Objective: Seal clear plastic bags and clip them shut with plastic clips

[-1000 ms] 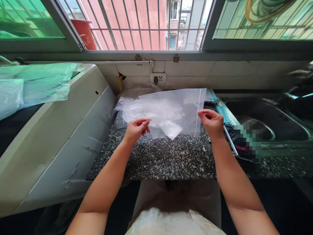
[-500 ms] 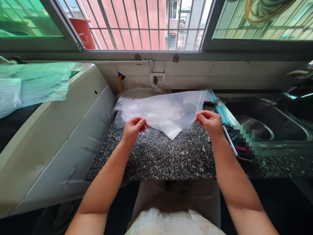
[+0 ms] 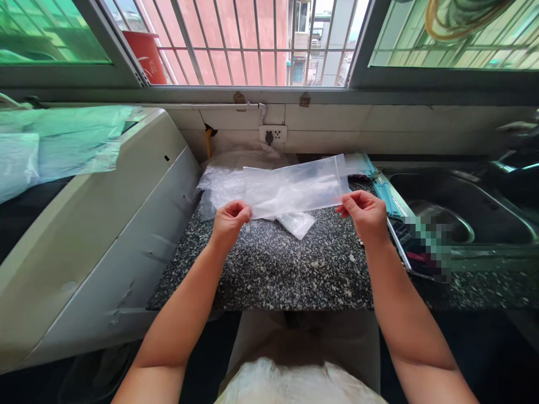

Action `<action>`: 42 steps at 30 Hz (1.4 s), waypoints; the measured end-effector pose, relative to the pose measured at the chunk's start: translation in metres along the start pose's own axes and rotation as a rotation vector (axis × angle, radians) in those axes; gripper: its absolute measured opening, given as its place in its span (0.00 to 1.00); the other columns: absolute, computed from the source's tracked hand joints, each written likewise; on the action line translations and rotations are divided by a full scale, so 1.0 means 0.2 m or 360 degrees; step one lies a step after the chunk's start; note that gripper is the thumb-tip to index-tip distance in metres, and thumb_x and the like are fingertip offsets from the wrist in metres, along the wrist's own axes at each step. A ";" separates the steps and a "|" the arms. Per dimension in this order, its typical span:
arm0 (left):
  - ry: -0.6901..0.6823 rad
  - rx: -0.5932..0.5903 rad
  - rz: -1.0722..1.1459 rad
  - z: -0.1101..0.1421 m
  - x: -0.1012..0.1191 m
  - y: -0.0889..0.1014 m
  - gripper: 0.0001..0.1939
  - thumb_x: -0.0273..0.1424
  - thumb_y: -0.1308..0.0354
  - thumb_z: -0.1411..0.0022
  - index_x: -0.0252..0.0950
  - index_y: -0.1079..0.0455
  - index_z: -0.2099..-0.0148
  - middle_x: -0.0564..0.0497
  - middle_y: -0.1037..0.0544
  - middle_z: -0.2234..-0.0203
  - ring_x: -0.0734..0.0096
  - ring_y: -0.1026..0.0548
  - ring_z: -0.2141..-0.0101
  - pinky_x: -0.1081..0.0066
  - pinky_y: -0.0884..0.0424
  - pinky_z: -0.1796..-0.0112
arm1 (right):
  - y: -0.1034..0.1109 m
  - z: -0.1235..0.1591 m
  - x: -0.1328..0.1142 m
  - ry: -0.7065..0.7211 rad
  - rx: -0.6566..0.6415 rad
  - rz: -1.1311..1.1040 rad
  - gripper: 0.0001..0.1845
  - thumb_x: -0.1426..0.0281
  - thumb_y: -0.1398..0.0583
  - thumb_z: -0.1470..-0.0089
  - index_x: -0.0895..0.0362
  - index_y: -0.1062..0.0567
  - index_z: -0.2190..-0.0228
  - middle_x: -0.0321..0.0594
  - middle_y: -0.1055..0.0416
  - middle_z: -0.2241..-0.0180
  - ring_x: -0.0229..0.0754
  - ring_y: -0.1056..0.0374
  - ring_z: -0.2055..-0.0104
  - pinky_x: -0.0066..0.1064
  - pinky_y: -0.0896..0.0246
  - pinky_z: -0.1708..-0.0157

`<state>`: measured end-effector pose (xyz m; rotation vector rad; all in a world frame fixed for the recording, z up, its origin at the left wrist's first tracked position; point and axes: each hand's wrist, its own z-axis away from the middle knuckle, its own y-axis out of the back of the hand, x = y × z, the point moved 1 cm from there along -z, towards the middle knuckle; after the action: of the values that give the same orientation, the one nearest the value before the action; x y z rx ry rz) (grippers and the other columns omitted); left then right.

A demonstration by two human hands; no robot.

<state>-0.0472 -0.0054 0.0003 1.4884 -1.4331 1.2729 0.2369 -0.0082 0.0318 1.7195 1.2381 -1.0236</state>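
In the head view: gripped a clear plastic bag (image 3: pixel 295 185) by its two near corners, spread out between both hands over the speckled surface (image 3: pixel 290 275). Pinched one corner tight in the left hand (image 3: pixel 231 220), thumb pressed onto curled fingers. Nipped the opposite corner in the right hand (image 3: pixel 366 214), right at the end with the pale strip (image 3: pixel 339 171). Held the near edge nearly straight from hand to hand.

Spotted a folded clear packet (image 3: pixel 298 225) poking out beneath, between the hands. Saw crumpled clear film (image 3: pixel 227 174) heaped just beyond the left hand. Caught blue-edged plastic (image 3: pixel 388 196) close beside the right hand, and a dark flat thing (image 3: pixel 402 231), partly pixelated, just right of that wrist.

Noted a steel sink (image 3: pixel 497 213) farther right; well left of the left hand, a pale appliance (image 3: pixel 101 224) under green-tinted sheeting (image 3: pixel 80 140). Made out a wall socket (image 3: pixel 278 134) ahead, beyond the hands, and a barred window (image 3: pixel 236 42) above it.
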 end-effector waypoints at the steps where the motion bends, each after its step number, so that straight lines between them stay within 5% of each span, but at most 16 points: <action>1: -0.0004 0.0011 -0.0002 0.00 0.00 0.00 0.10 0.30 0.38 0.59 0.35 0.37 0.82 0.58 0.35 0.86 0.82 0.39 0.82 0.78 0.42 0.78 | 0.00 0.00 0.00 0.0006 -0.0004 0.0007 0.13 0.60 0.36 0.55 0.57 0.27 0.77 0.34 0.30 0.82 0.33 0.35 0.82 0.27 0.37 0.80; 8: 0.0172 -0.0042 -0.0153 -0.02 -0.03 0.00 0.10 0.31 0.38 0.61 0.35 0.37 0.78 0.57 0.35 0.83 0.80 0.38 0.80 0.77 0.41 0.77 | -0.03 -0.01 0.04 0.0009 0.0007 -0.0082 0.09 0.63 0.36 0.57 0.57 0.27 0.78 0.35 0.27 0.75 0.33 0.33 0.77 0.28 0.35 0.75; 15: -0.0039 0.0346 -0.0066 -0.07 0.02 0.09 0.17 0.41 0.39 0.53 0.36 0.32 0.64 0.51 0.27 0.73 0.77 0.32 0.74 0.76 0.36 0.71 | -0.05 0.03 0.01 0.0061 -0.0408 -0.0326 0.14 0.60 0.36 0.56 0.55 0.30 0.82 0.35 0.30 0.74 0.33 0.36 0.73 0.28 0.35 0.73; 17: 0.0017 0.0185 -0.0050 -0.08 0.05 0.12 0.18 0.44 0.39 0.53 0.35 0.29 0.65 0.49 0.25 0.72 0.75 0.30 0.73 0.75 0.34 0.70 | -0.05 0.03 -0.01 0.0040 -0.0601 -0.0345 0.16 0.59 0.35 0.57 0.55 0.31 0.83 0.36 0.31 0.75 0.34 0.36 0.72 0.29 0.36 0.73; 22: 0.0356 -0.0702 -0.0039 -0.06 0.07 0.10 0.22 0.47 0.36 0.54 0.36 0.24 0.62 0.42 0.21 0.64 0.64 0.25 0.65 0.68 0.30 0.65 | -0.07 0.05 -0.01 -0.0031 -0.1041 -0.0274 0.14 0.60 0.35 0.55 0.56 0.29 0.82 0.37 0.31 0.74 0.34 0.36 0.71 0.29 0.39 0.72; 25: 0.0427 -0.0890 -0.0162 -0.04 0.04 0.02 0.19 0.46 0.39 0.50 0.39 0.23 0.60 0.44 0.21 0.63 0.66 0.25 0.65 0.70 0.30 0.66 | -0.09 0.06 0.01 -0.0051 -0.1172 -0.0266 0.13 0.62 0.36 0.54 0.57 0.29 0.81 0.37 0.30 0.73 0.33 0.37 0.71 0.28 0.40 0.72; 32: 0.0577 -0.0982 -0.0170 0.01 0.02 -0.13 0.19 0.46 0.40 0.50 0.35 0.30 0.76 0.52 0.32 0.83 0.78 0.37 0.81 0.75 0.41 0.81 | -0.10 0.05 0.06 -0.0097 -0.1296 -0.0130 0.13 0.62 0.37 0.53 0.57 0.29 0.80 0.38 0.29 0.71 0.33 0.37 0.71 0.28 0.41 0.72; 42: 0.0450 -0.0910 -0.0157 -0.01 0.07 -0.20 0.25 0.53 0.44 0.50 0.36 0.40 0.80 0.56 0.40 0.86 0.79 0.44 0.82 0.74 0.48 0.80 | -0.12 0.04 0.07 -0.0136 -0.1199 0.0007 0.12 0.63 0.37 0.55 0.58 0.30 0.81 0.37 0.29 0.73 0.32 0.39 0.74 0.26 0.43 0.75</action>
<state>-0.0090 -0.0011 0.0210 0.9418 -1.3627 0.8681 0.2159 -0.0056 0.0135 1.0778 1.3338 -0.5082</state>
